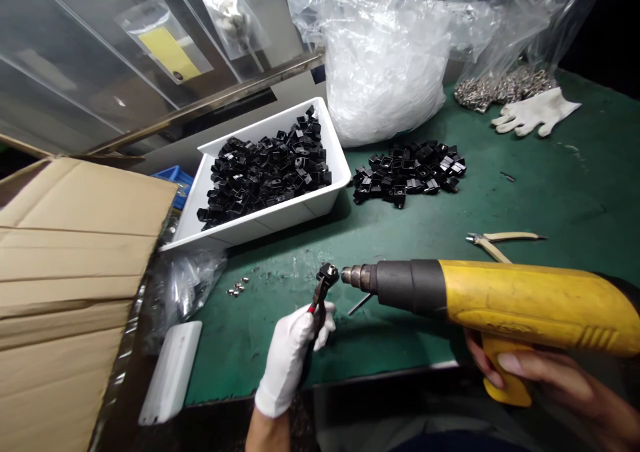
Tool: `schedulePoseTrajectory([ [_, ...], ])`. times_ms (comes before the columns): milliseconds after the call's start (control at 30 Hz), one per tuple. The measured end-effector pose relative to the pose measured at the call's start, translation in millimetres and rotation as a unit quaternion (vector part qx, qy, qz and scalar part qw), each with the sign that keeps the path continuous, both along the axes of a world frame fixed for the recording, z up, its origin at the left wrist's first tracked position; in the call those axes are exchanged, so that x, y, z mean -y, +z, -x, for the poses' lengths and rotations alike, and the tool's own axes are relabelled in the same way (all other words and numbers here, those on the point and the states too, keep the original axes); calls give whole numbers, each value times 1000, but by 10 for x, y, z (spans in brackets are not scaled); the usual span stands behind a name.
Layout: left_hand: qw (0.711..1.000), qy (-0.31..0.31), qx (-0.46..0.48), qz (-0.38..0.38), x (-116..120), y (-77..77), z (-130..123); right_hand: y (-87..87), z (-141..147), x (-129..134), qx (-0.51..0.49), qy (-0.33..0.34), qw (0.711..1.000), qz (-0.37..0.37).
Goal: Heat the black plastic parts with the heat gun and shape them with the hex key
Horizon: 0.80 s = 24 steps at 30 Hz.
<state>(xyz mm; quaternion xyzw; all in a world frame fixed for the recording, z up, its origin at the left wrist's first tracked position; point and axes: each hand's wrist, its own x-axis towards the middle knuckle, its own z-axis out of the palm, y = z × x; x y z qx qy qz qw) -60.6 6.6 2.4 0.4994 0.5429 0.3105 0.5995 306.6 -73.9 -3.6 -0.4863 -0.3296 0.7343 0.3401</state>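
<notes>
Along the tabletop's front edge (380, 371), left grip (290, 345) holds pliers (319, 299), right grip (545, 372) a heat gun (525, 299).

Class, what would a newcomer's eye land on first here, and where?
Probably the yellow heat gun at right, its nozzle pointing at a black part gripped in pliers. Then the white tray heaped with black pieces, left of centre, and the bulging clear bag beside it.
</notes>
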Motion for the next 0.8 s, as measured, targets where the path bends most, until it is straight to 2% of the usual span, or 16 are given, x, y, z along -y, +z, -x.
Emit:
schedulePoseTrajectory([
  [200, 1000, 3, -19, -2, -7, 22, -25, -45, -18, 33, -4, 3, 1000, -1],
  [367, 1000, 1, -20, -5, -9, 51, -35, -7, -1, 20, -4, -8, 1000, 0],
  [433, 999, 5, -32, -21, 24, 38, -46, -9, -9, 13, -5, 3, 1000, -5],
  [500, 994, 35, -77, -63, 81, -6, -73, -45, -39, 13, -10, 21, 1000, -11],
  [567, 973, 95, -165, -134, 139, -77, -120, -108, -85, 15, -17, 39, 999, -23],
  [633, 932, 144, -258, -209, 173, -154, -178, -166, -129, 12, -22, 65, 997, -35],
  [700, 897, 154, -321, -261, 173, -211, -232, -190, -152, 3, -26, 81, 995, -47],
  [800, 864, 154, -374, -299, 147, -240, -288, -151, -133, -14, -21, 68, 996, -52],
])
